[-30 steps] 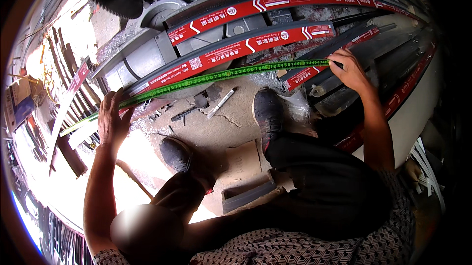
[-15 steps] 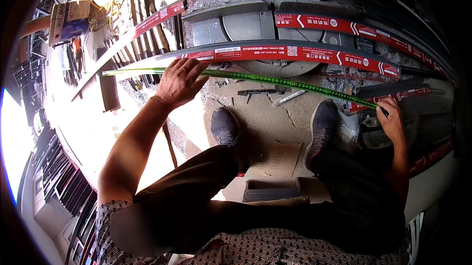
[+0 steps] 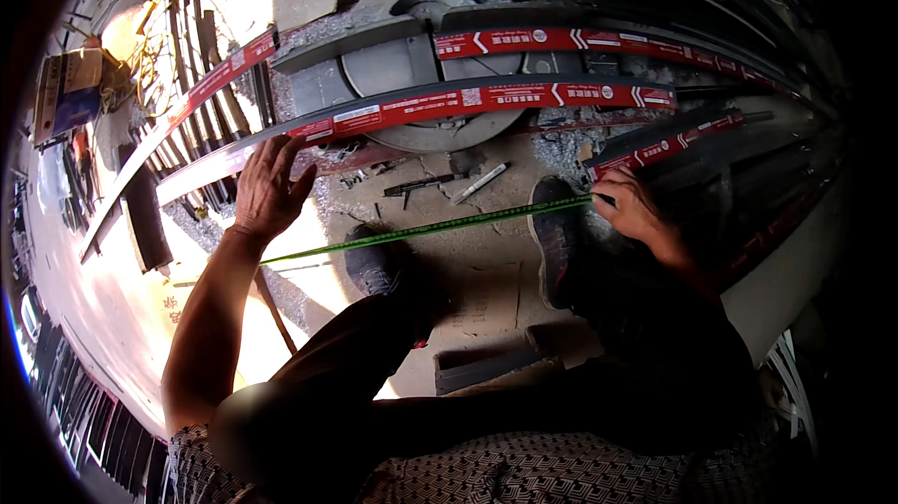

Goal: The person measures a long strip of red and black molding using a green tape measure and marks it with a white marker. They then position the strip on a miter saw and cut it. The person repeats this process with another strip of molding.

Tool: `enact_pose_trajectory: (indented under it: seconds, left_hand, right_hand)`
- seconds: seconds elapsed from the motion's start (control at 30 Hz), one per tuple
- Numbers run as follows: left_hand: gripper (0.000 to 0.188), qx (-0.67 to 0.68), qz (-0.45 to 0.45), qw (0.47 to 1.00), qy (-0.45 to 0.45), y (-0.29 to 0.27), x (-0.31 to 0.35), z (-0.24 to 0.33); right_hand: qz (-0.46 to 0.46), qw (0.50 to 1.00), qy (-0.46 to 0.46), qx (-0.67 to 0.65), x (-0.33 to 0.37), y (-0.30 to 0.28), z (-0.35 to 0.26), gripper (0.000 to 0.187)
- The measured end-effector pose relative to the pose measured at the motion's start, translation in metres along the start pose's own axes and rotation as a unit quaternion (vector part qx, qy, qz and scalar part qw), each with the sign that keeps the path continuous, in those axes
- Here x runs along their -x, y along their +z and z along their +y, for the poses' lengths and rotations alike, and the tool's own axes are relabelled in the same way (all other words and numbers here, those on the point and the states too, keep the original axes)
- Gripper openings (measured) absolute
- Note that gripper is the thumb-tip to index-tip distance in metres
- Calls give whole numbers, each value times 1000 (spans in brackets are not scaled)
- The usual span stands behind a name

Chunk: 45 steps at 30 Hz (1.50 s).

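Observation:
My right hand [image 3: 634, 208] is closed around one end of a green tape measure [image 3: 449, 223], with a small dark piece showing at the fingers. The blade runs left across my shoes and passes my left forearm; its far end is lost in the glare. My left hand [image 3: 267, 188] has its fingers spread, palm down, with the fingertips at the near edge of a long metal profile [image 3: 412, 104] with a red printed film. Whether they touch it I cannot tell. This profile lies across the round grey base of a cutting machine [image 3: 458, 133].
Behind it lies another red-filmed profile [image 3: 599, 40]. A shorter one [image 3: 669, 144] rests at the right. A white marker pen [image 3: 480, 183] and a black tool-like piece [image 3: 421, 185] lie on the floor. Dark bars [image 3: 201, 64] and a cardboard box [image 3: 70, 88] are at the left.
The tape has dropped away from the profile toward me and now slants across my shoes. My left hand has come off the tape. My right hand has moved left with its end. The view has shifted.

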<state>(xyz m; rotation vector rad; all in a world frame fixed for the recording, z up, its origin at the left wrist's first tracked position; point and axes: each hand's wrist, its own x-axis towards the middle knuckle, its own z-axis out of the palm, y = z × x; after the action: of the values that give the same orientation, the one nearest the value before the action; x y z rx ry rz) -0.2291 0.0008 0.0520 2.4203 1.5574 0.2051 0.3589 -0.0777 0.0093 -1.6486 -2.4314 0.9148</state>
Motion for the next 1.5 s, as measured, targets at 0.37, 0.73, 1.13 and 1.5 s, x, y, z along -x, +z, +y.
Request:
enact_pose_trajectory:
  seconds: [0.37,0.73,1.13,1.5]
  left_hand:
    - [84,-51,-56,993,-88,12,-19,-31]
    - [61,-23,-138,986,-94,2,-39,-50]
    - [50,-50,-101,988,-106,5,-34,-40]
    - [39,-90,-104,986,-93,15,-25,-42]
  right_hand:
    - [-35,999,-21,12,-19,57,-37,16]
    - [-48,992,-75,90,-30,88,-40,22]
    - [-33,996,-73,28,-31,92,-36,26]
    - [-39,997,-59,3,-32,93,-36,30]
